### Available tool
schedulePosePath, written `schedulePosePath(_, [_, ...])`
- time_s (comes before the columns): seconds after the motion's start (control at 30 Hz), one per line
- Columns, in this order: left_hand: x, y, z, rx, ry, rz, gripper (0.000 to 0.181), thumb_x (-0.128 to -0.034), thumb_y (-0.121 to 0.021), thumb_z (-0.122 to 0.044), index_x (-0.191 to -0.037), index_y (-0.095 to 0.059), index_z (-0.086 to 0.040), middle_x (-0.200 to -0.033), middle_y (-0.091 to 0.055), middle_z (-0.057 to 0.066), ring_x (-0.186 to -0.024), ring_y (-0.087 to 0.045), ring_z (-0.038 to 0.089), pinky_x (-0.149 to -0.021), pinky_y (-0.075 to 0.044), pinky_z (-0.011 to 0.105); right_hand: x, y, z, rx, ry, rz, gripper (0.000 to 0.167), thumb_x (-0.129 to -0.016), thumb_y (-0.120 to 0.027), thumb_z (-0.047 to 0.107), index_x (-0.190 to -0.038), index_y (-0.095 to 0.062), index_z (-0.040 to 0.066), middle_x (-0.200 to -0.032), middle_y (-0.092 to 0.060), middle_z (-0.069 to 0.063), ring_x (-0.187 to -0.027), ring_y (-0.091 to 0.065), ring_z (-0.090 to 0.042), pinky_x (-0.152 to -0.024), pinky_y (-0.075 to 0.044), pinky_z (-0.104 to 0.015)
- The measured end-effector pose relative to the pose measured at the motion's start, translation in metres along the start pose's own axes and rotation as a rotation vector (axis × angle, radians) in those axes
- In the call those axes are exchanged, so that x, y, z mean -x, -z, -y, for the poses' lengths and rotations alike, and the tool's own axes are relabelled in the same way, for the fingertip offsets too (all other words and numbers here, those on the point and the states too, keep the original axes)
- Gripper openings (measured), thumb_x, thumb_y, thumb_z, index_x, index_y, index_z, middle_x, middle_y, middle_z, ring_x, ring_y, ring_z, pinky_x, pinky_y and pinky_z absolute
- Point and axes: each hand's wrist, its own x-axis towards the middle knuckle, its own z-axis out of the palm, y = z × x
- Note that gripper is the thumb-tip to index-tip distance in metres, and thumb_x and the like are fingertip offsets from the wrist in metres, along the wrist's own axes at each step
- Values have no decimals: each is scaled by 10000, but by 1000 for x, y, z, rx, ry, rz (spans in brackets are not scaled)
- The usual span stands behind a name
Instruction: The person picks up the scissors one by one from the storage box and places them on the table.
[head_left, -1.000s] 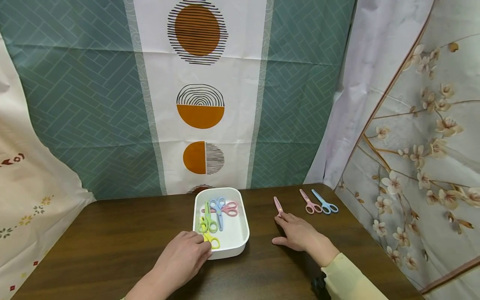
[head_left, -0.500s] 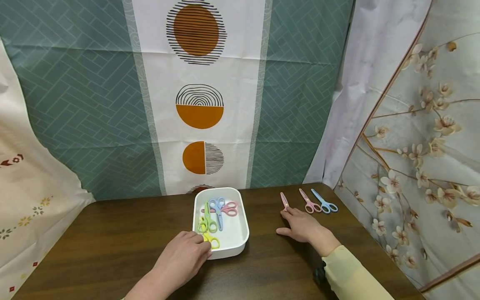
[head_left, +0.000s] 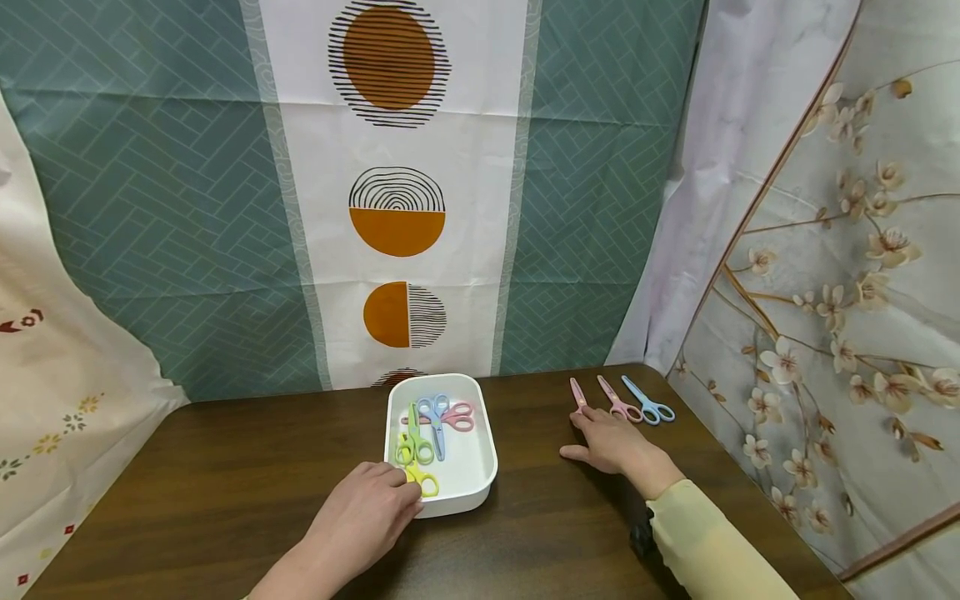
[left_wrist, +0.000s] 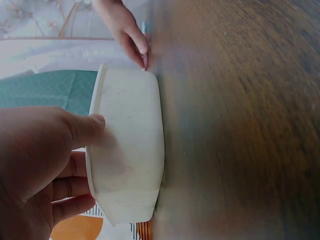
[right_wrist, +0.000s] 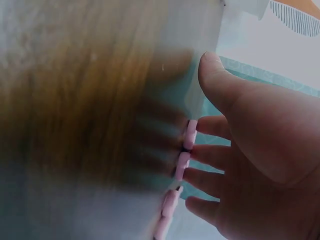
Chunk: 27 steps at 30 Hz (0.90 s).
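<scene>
A white plastic tray (head_left: pixel 462 468) stands on the table with several small scissors in it: blue (head_left: pixel 435 429), pink (head_left: pixel 459 415), green (head_left: pixel 417 442) and yellow (head_left: pixel 426 482). My left hand (head_left: pixel 367 510) grips its near left rim; in the left wrist view the thumb lies on the tray's outer wall (left_wrist: pixel 131 145), fingers behind the rim. On the right, my right hand (head_left: pixel 611 439) rests flat-fingered on pink scissors (head_left: pixel 577 392), covering their handles. The right wrist view shows straight fingertips touching the pink handle loops (right_wrist: pixel 190 134). Just beyond lie other pink scissors (head_left: pixel 621 406) and blue scissors (head_left: pixel 649 404).
The dark wooden table (head_left: pixel 225 483) ends at the back against a green and white hanging cloth (head_left: pixel 408 358). A floral curtain (head_left: pixel 817 367) borders the right edge, and a cream cloth (head_left: pixel 67 350) the left.
My right hand has slid the pink scissors right and slightly away, closer to the other pink pair. My left hand and the tray have stayed in place.
</scene>
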Motion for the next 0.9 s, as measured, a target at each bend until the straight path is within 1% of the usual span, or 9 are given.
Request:
schedulePosePath(0.17, [0,0,0,1,2,7,239,-950,-871,-235,-824,-668,-238,-783,-626,-106,-825,-644,163,-849,-552,394,-2,2,-3,9,1,1,742,-1064,-695,526,-1552,-566,-18,-1622,-492,-314,-1478,-497,-519,-1207,-367,-684])
schedulePosePath(0.33, [0,0,0,-1,8,23,216,-955,-868,-241,-839,-686,-237,-796,-641,-101,-832,-649,164,-851,-554,398,-2,4,-7,9,5,4,742,-1059,-700,527,-1535,-575,-28,-1615,-492,-325,-1470,-501,-528,-1189,-385,-690])
schedulePosePath(0.47, [0,0,0,-1,8,27,210,-956,-867,-240,-842,-690,-236,-793,-635,-101,-832,-648,163,-848,-551,395,-4,1,-14,-15,12,-4,765,-1057,-685,563,-1524,-581,-34,-1605,-497,-331,-1453,-507,-551,-1172,-393,-707])
schedulePosePath(0.57, [0,0,0,-2,5,25,216,-955,-867,-238,-837,-686,-235,-788,-629,-101,-828,-646,164,-846,-551,394,-5,0,-18,-41,17,-4,816,-1055,-655,623,-1533,-573,-33,-1615,-484,-334,-1467,-490,-551,-1172,-384,-718])
schedulePosePath(0.6, [0,0,0,-2,5,25,218,-955,-867,-238,-836,-684,-235,-787,-629,-101,-827,-645,164,-846,-551,394,-6,-3,-21,-38,21,-7,832,-1063,-624,647,-1551,-559,-23,-1630,-472,-326,-1481,-480,-540,-1174,-377,-723])
schedulePosePath(0.7, [0,1,0,-2,8,30,213,-955,-867,-238,-839,-689,-235,-790,-633,-100,-824,-641,164,-840,-549,393,-6,-3,-22,-40,32,-12,846,-1061,-613,663,-1551,-559,-25,-1630,-470,-330,-1482,-477,-543,-1166,-378,-731])
schedulePosePath(0.8, [0,1,0,0,12,38,204,-956,-868,-239,-846,-696,-235,-794,-640,-101,-826,-639,162,-836,-547,390,-5,-3,-21,-34,26,-12,812,-1065,-642,618,-1554,-560,-25,-1636,-466,-325,-1486,-473,-545,-1178,-375,-717])
schedulePosePath(0.83, [0,1,0,2,13,40,201,-956,-868,-239,-848,-698,-235,-795,-641,-101,-825,-638,161,-834,-547,389,-3,2,-15,-39,13,2,800,-1058,-674,586,-1551,-561,-34,-1640,-457,-332,-1492,-461,-552,-1193,-367,-705])
schedulePosePath(0.9, [0,2,0,5,15,45,195,-956,-869,-240,-853,-703,-236,-799,-645,-103,-828,-639,160,-838,-548,390,-2,2,-14,-23,7,3,781,-1057,-689,561,-1553,-561,-27,-1644,-457,-325,-1492,-465,-547,-1195,-372,-696])
